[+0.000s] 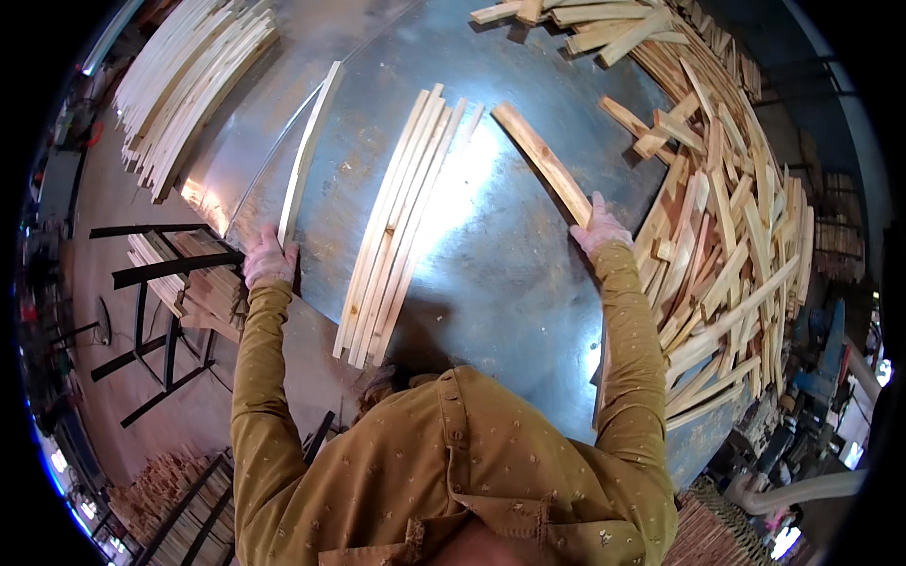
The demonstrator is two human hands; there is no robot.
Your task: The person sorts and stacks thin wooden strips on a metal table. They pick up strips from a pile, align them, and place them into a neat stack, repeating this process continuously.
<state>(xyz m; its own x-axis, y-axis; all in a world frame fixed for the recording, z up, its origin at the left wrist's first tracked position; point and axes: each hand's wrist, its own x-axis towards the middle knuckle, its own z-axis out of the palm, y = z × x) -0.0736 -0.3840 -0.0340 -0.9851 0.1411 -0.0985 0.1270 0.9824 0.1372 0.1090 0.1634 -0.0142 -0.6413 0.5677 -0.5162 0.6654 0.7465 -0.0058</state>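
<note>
My left hand (270, 258), in a thin pale glove, grips the near end of a long, narrow wooden strip (313, 151) at the left of the metal tabletop (453, 255). The strip points away from me. On the right, my right hand (602, 230) is closed round the near end of a shorter, wider wooden board (542, 160), its thumb on one side and fingers on the other. That board slants away to the left. Between my hands lies a row of several long wooden strips (394, 236), side by side and touching neither hand.
A big heap of loose wood pieces (722, 245) fills the right side, with more pieces (604, 24) at the far right. Stacked pale strips (193, 80) lie at the far left. A black metal frame (165, 321) holding wood stands beside my left forearm.
</note>
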